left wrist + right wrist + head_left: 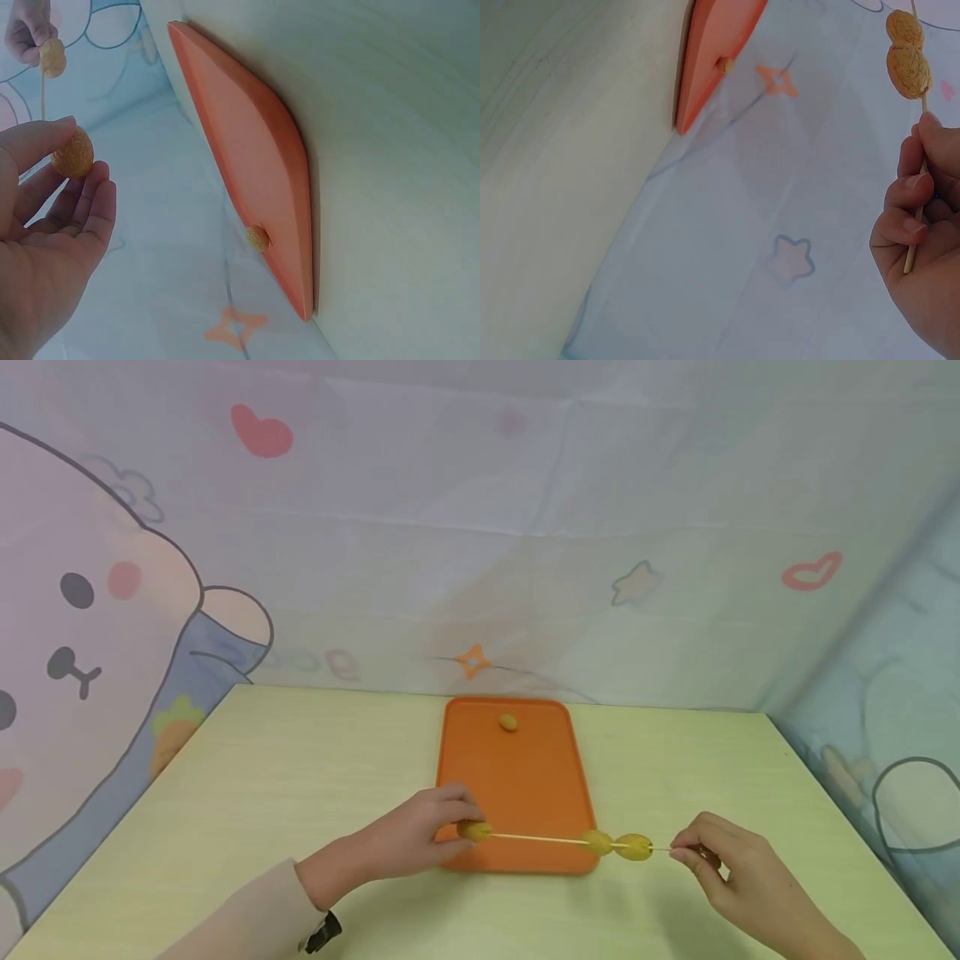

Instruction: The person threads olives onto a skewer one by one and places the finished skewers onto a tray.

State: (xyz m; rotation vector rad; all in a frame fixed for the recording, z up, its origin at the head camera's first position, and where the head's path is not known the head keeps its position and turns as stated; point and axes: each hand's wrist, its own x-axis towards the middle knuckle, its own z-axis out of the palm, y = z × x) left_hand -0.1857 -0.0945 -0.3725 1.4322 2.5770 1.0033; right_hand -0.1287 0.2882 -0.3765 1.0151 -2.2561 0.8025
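Note:
A thin wooden skewer [536, 838] is held level above the near end of an orange tray [517, 777]. My right hand [738, 872] grips its right end between thumb and fingers; in the right wrist view the skewer's end passes under the curled fingers [906, 191]. Two wrinkled golden-yellow oval balls [907, 67] sit threaded side by side near that hand. At the skewer's left end, my left hand [431, 827] pinches another such ball [73, 154] between thumb and fingers. How far the tip enters this ball is hidden.
One more yellow ball [507, 722] lies at the far end of the tray. Under it stands a pale wooden table [322, 760], its back edge against a printed cloth [420, 527]. More cloth hangs on the right side [900, 693].

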